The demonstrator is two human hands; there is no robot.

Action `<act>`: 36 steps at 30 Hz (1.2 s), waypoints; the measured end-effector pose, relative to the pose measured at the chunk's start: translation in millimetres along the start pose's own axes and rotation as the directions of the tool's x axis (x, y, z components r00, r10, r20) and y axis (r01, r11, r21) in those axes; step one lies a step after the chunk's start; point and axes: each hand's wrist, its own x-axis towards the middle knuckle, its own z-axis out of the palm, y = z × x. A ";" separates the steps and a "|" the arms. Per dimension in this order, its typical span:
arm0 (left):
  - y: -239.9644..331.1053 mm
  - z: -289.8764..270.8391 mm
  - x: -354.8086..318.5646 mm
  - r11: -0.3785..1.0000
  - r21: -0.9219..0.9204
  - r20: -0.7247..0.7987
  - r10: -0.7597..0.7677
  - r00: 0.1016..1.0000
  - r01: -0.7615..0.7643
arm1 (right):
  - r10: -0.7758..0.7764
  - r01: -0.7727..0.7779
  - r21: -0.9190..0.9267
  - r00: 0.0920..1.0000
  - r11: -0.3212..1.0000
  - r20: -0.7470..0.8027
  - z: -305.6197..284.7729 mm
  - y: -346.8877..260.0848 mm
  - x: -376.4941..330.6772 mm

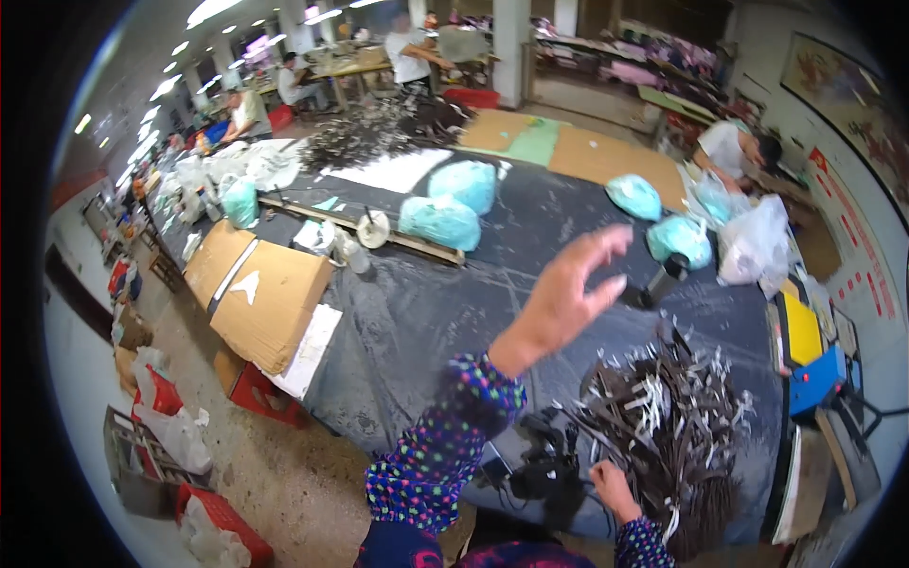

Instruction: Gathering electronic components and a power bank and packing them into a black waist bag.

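Left hand (pixel 566 295) is raised, right hand (pixel 615 489) beside strips (pixel 696 435).

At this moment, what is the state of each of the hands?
Left hand: open, empty, raised above the table.
Right hand: curled beside the strips; whether it holds one cannot be told.

Thin dark and whitish strips (pixel 684 417) lie heaped loosely on the black tabletop (pixel 398 350).
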 end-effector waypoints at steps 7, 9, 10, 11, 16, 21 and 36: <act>-91.6 167.9 -248.0 0.932 0.348 0.453 -0.266 0.851 0.106 | 0.234 -0.222 0.084 0.953 0.972 -0.190 -78.7 32.3 -18.0; -74.1 184.7 -287.0 0.878 0.478 0.513 -0.287 0.809 0.009 | 0.246 -0.228 0.099 0.929 0.969 -0.275 -88.9 52.6 -21.5; -73.5 192.1 -308.2 0.850 0.526 0.509 -0.274 0.816 -0.043 | 0.171 -0.146 0.100 0.927 0.984 -0.334 -94.0 54.0 -21.5; -72.9 197.7 -329.7 0.766 0.629 0.560 -0.325 0.762 -0.135 | 0.032 -0.015 0.044 0.909 0.999 -0.416 -92.9 57.6 -21.4; -56.4 188.3 -382.3 0.788 0.614 0.550 -0.381 0.743 -0.050 | 0.105 -0.271 -0.351 0.899 0.896 -0.424 -72.4 78.9 -39.9; -25.6 147.1 -347.1 0.688 0.681 0.174 -0.483 0.858 0.249 | 0.162 -0.323 -0.493 0.926 0.808 -0.341 -40.2 106.1 -42.6; -39.5 197.3 -365.3 0.854 0.467 0.410 -0.440 0.799 0.230 | 0.118 -0.312 -0.600 0.933 0.737 -0.341 -53.2 66.8 -32.2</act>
